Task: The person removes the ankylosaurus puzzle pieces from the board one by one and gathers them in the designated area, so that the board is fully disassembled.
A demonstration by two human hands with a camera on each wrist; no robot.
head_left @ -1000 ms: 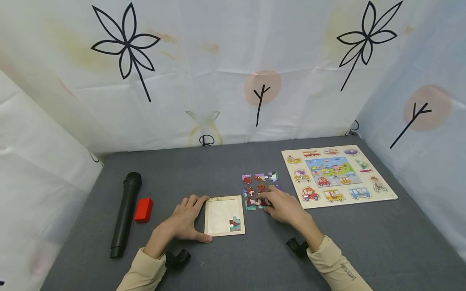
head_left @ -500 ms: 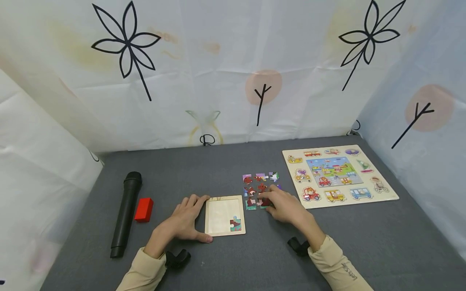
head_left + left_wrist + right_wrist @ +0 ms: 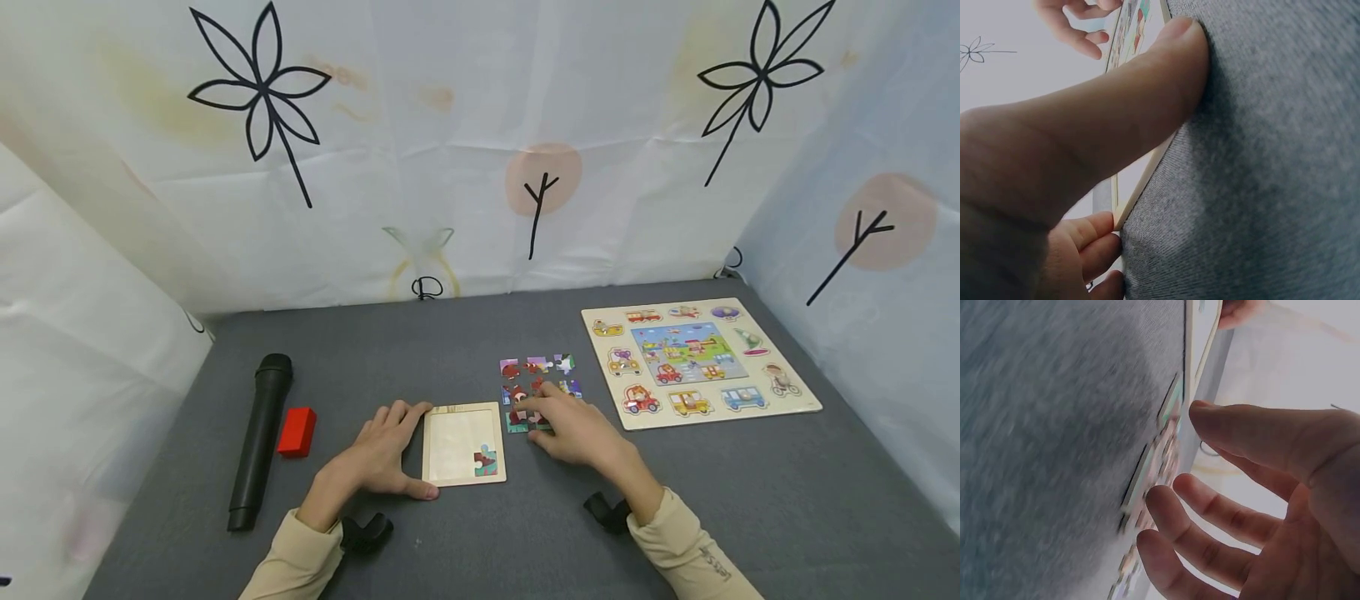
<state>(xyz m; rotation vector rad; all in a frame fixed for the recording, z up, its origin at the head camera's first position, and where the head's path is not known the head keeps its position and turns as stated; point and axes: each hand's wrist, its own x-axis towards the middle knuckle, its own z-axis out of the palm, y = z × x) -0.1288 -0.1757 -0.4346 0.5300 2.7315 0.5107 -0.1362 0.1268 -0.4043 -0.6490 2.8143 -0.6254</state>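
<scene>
My left hand (image 3: 378,457) holds a small square wooden puzzle tray (image 3: 450,437) along its left side, index finger at the far corner, thumb at the near one. In the left wrist view the thumb (image 3: 1116,112) crosses before the near edge and the other fingers (image 3: 1100,255) touch the far corner. One jigsaw piece (image 3: 485,461) lies in the tray's lower right corner. Right of the tray are several loose jigsaw pieces (image 3: 513,371) in rows. Over the nearest row hovers my right hand (image 3: 573,429), thumb and fingers apart with nothing between them; it partly hides some pieces.
A black microphone (image 3: 258,442) and a red block (image 3: 297,432) lie left of my left hand. A larger wooden vehicle puzzle board (image 3: 615,392) lies at the right. White cloth walls (image 3: 420,167) stand behind and beside the grey table (image 3: 375,350).
My right hand has shifted slightly left over the loose pieces, uncovering those at the right of the middle row. The left hand, the tray and its piece stay as they were.
</scene>
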